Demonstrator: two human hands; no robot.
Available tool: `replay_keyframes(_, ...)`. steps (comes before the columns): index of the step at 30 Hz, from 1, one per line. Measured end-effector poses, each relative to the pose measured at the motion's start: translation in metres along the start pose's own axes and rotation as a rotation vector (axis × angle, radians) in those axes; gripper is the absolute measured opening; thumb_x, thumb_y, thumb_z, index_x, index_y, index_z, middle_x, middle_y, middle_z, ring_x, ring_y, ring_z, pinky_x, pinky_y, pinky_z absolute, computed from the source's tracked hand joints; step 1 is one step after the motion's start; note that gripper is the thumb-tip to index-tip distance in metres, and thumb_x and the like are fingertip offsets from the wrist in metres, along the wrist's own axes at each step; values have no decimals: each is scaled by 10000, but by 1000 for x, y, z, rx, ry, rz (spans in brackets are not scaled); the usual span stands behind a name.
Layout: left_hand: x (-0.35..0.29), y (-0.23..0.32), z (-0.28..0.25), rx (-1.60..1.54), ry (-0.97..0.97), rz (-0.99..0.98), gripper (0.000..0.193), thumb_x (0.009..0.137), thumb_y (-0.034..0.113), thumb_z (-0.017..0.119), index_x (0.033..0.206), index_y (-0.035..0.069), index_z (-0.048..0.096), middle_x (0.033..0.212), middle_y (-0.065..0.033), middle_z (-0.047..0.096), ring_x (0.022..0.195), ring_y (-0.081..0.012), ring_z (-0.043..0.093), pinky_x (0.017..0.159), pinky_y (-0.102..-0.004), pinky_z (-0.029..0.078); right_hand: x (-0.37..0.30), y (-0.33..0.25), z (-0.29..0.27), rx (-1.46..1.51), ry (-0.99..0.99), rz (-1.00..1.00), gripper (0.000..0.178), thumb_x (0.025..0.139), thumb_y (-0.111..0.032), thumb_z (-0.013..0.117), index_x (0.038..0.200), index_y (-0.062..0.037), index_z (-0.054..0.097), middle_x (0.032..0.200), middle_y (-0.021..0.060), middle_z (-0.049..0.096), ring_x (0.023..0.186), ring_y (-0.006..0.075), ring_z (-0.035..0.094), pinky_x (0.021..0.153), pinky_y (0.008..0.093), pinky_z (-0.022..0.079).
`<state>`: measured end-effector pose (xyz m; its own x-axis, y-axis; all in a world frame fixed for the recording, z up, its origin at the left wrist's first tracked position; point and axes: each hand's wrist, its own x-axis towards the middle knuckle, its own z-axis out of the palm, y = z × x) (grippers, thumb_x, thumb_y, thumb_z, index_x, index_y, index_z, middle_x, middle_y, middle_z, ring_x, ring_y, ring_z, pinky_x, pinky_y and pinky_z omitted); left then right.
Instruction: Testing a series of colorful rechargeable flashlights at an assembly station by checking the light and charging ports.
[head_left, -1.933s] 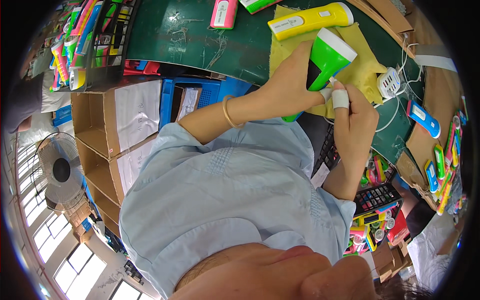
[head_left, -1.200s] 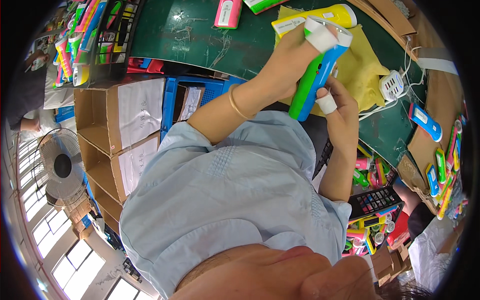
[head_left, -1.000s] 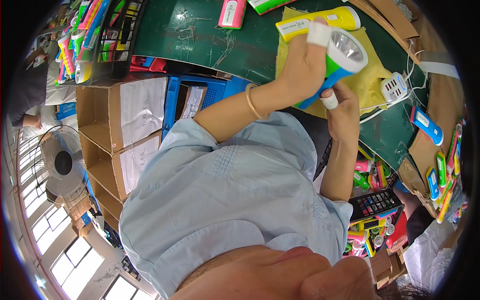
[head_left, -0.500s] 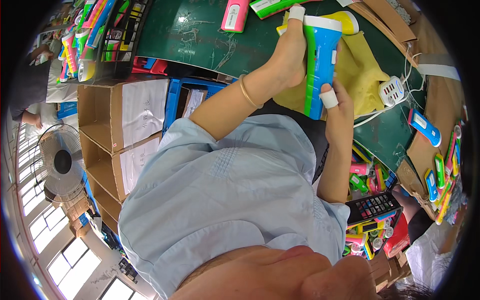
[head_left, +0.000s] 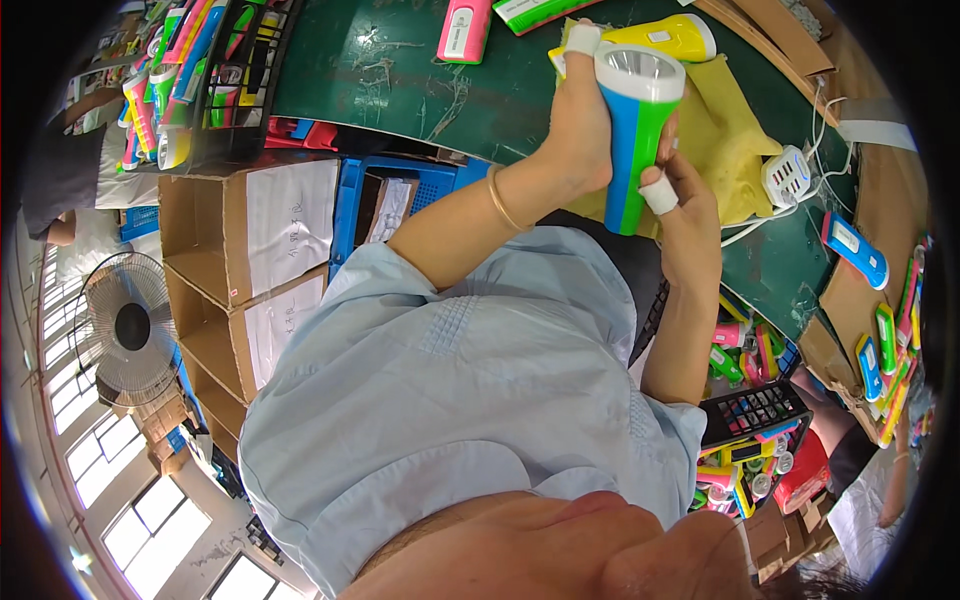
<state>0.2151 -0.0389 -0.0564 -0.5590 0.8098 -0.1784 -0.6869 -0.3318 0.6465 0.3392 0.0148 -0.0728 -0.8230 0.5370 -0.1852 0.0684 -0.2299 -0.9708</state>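
1. Green worktop (head_left: 400, 70) across the upper middle of the frame, scratched, with clutter along its edges.
2. Cardboard boxes (head_left: 250, 260) stacked at centre left, white sheets on their faces; an electric fan (head_left: 130, 325) at the far left.
3. Yellow cloth (head_left: 740, 140) spread on the worktop at upper right, under and behind both hands.
4. Blue crate (head_left: 360, 200) just below the worktop edge, left of the forearm.
5. Green-and-blue flashlight (head_left: 637, 130) held upright at upper centre right, round lens head at the top facing the camera, tail pointing down, raised above the yellow cloth.
6. Left hand (head_left: 580, 125) wrapped round the flashlight's left side near the head, fingers closed round the body, one fingertip capped in white; a gold bangle (head_left: 497, 200) on the wrist.
7. Right hand (head_left: 690, 205) gripping the flashlight's lower end from the right, thumb in a white cot pressed on the body; remaining fingers hidden behind, spread not discernible.
8. Yellow flashlight (head_left: 680, 35) lying on the cloth just above the held one.
9. Pink flashlight (head_left: 463, 28) lying on the worktop at top centre.
10. White plug adapter (head_left: 790, 175) with cord at the right of the cloth; a blue flashlight (head_left: 853, 248) farther right.
11. Black basket (head_left: 755, 410) of coloured flashlights at lower right.
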Motion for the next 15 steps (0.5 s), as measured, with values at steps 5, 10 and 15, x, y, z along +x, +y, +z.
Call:
replay_keyframes(5, 3, 3, -13, -4, -158, 28, 644, 875, 570, 299, 904, -23, 549, 649, -119, 548, 596, -186, 559, 582, -321, 479, 9, 0, 6, -110, -43, -104, 354, 878, -227, 554, 1083, 59, 515, 973, 72, 573, 928, 120, 504, 838, 247, 384)
replay_keyframes(10, 11, 18, 4, 370, -112, 153, 604, 921, 514, 283, 1130, -10, 500, 1020, -113, 562, 914, -186, 545, 814, -325, 439, -7, -10, -30, 173, 134, 171, 493, 846, -455, 528, 1036, -1, 538, 823, 98, 596, 642, 163, 598, 512, 270, 491)
replay_keyframes(15, 129, 110, -62, 996, 176, 727, 296, 795, 160, 510, 1034, -15, 524, 902, -114, 589, 796, -192, 581, 729, -276, 471, -16, -62, -194, 199, 841, -458, 437, 898, -338, 491, 1167, 6, 471, 967, 110, 567, 887, 188, 548, 745, 313, 461)
